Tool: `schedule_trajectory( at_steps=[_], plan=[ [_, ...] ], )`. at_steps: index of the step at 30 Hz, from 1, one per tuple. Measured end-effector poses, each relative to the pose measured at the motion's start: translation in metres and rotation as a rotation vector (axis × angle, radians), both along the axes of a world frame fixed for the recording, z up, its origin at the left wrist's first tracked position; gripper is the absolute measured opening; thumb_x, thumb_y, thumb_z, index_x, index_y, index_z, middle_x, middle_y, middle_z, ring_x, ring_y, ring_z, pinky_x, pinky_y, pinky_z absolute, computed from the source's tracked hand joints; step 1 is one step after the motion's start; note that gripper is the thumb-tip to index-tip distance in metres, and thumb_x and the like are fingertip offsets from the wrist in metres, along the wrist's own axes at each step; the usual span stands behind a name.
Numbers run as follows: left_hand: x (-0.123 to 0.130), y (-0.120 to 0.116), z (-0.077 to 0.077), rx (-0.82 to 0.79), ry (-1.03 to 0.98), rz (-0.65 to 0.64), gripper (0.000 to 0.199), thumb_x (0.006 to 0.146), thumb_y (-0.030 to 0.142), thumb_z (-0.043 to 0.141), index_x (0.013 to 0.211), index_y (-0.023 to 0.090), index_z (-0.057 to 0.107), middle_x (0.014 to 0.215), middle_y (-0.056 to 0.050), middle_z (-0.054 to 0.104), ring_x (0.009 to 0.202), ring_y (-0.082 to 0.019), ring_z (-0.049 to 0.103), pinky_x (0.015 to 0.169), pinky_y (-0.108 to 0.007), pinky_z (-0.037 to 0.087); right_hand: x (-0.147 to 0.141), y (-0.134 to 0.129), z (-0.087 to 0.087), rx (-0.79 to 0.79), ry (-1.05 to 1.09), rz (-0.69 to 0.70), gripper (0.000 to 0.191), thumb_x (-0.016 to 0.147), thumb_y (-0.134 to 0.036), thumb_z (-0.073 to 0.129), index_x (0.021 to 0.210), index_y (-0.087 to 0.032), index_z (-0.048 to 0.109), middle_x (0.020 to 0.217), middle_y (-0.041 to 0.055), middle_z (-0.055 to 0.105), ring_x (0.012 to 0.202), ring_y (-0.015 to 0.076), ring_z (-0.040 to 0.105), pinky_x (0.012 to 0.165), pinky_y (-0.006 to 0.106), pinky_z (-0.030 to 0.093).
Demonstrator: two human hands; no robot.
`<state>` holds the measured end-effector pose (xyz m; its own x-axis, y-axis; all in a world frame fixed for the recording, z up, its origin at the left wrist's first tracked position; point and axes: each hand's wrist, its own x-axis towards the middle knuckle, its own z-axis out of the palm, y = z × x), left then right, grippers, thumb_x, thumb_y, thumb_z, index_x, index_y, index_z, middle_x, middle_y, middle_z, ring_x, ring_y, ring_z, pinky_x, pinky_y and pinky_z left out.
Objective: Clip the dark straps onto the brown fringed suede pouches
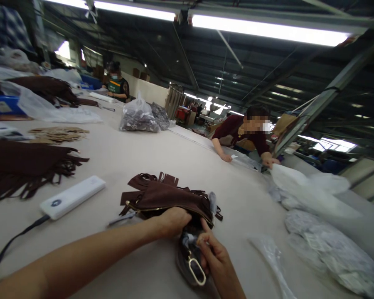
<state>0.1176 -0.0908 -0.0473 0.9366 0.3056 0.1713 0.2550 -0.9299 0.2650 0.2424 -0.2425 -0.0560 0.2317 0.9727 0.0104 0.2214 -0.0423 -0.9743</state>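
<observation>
A dark brown fringed bag point(174, 195) lies on the pale table with its gold zipper open toward me. My left hand point(174, 221) is at the zipper opening, its fingertips partly hidden inside. At the right end of the opening my right hand point(213, 251) has its index finger against the bag's edge, and its other fingers are closed on a dark strap in clear wrapping. A gold oval ring point(197, 272) hangs from this wrapped strap point(183, 259), just left of my right hand. Clear wrapping also covers small parts at both ends of the bag.
A white power bank point(73, 197) with a black cable lies left, near brown fringed pieces point(28, 166) and tan pieces point(59, 134). A filled plastic bag point(139, 115) stands farther back. One person point(255, 128) leans over the table at right, beside plastic-wrapped items point(333, 245). Another person stands back left.
</observation>
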Motion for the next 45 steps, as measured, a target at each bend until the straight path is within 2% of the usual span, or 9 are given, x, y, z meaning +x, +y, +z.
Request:
schedule_trajectory(
  at_steps=[4,11,16,22,30,34,37,41,45],
  plan=[
    [0.015,0.012,-0.001,-0.092,-0.053,0.016,0.042,0.088,0.007,0.049,0.13,0.01,0.052,0.135,-0.015,0.055,0.125,-0.026,0.051,0.112,-0.04,0.041,0.001,0.001,0.0,-0.044,0.036,-0.019,0.061,0.081,-0.075,0.062,0.097,-0.016,0.059,0.049,-0.0068,0.041,0.042,0.0109,0.034,0.043,0.019,0.032],
    [0.028,0.018,-0.011,-0.184,-0.086,0.032,0.041,0.083,0.014,0.057,0.125,0.015,0.059,0.124,-0.014,0.063,0.114,-0.028,0.059,0.101,-0.04,0.05,0.005,0.0,-0.003,-0.097,0.094,-0.06,0.069,0.078,-0.076,0.064,0.106,-0.014,0.055,0.049,-0.0081,0.04,0.041,0.0099,0.033,0.041,0.017,0.032],
    [0.034,0.017,-0.001,-0.15,0.098,0.097,0.037,0.084,0.018,0.053,0.121,0.015,0.062,0.117,-0.018,0.063,0.104,-0.032,0.063,0.093,-0.043,0.054,0.006,-0.001,-0.003,-0.105,0.11,-0.045,0.069,0.078,-0.077,0.065,0.107,-0.015,0.054,0.05,-0.0078,0.041,0.042,0.0096,0.033,0.04,0.016,0.032],
    [0.051,0.036,0.012,-0.139,0.209,0.069,0.034,0.079,0.015,0.057,0.111,0.013,0.066,0.106,-0.019,0.068,0.099,-0.034,0.065,0.087,-0.043,0.056,0.006,0.001,-0.001,-0.113,0.139,-0.023,0.067,0.077,-0.077,0.067,0.101,-0.015,0.057,0.049,-0.0073,0.041,0.041,0.0078,0.031,0.04,0.014,0.029],
    [0.038,0.033,-0.004,-0.18,0.014,0.106,0.043,0.078,0.008,0.05,0.121,0.014,0.052,0.114,-0.016,0.063,0.102,-0.03,0.063,0.088,-0.039,0.053,0.007,0.002,-0.004,-0.097,0.179,-0.015,0.064,0.078,-0.075,0.068,0.099,-0.015,0.058,0.049,-0.0073,0.041,0.04,0.0073,0.03,0.039,0.014,0.029],
    [0.031,0.031,-0.014,-0.327,-0.095,0.079,0.03,0.076,0.003,0.046,0.096,0.018,0.062,0.101,-0.005,0.067,0.093,-0.02,0.061,0.082,-0.029,0.049,0.008,0.002,-0.005,-0.11,0.2,-0.045,0.071,0.078,-0.074,0.069,0.113,-0.014,0.056,0.048,-0.0085,0.04,0.04,0.0081,0.031,0.04,0.014,0.031],
    [0.031,0.028,-0.018,-0.435,-0.124,0.117,0.027,0.07,0.001,0.045,0.08,0.015,0.065,0.086,-0.003,0.068,0.079,-0.018,0.06,0.071,-0.027,0.048,0.008,0.003,-0.007,-0.12,0.215,-0.063,0.075,0.076,-0.074,0.071,0.116,-0.013,0.054,0.049,-0.0086,0.04,0.04,0.0081,0.032,0.039,0.014,0.031],
    [0.035,0.025,-0.02,-0.475,-0.252,0.149,0.041,0.079,0.002,0.04,0.107,0.017,0.065,0.107,-0.005,0.069,0.098,-0.02,0.062,0.089,-0.032,0.051,0.011,0.004,-0.012,-0.119,0.246,-0.061,0.073,0.073,-0.077,0.072,0.107,-0.015,0.055,0.047,-0.0087,0.04,0.038,0.0077,0.031,0.038,0.014,0.031],
    [0.038,0.025,-0.023,-0.492,-0.363,0.065,0.049,0.083,0.004,0.043,0.126,0.022,0.058,0.13,-0.005,0.061,0.124,-0.021,0.052,0.111,-0.038,0.04,0.013,0.004,-0.015,-0.099,0.242,-0.053,0.067,0.074,-0.078,0.071,0.094,-0.016,0.056,0.046,-0.008,0.041,0.036,0.0068,0.032,0.037,0.013,0.03]
  ],
)
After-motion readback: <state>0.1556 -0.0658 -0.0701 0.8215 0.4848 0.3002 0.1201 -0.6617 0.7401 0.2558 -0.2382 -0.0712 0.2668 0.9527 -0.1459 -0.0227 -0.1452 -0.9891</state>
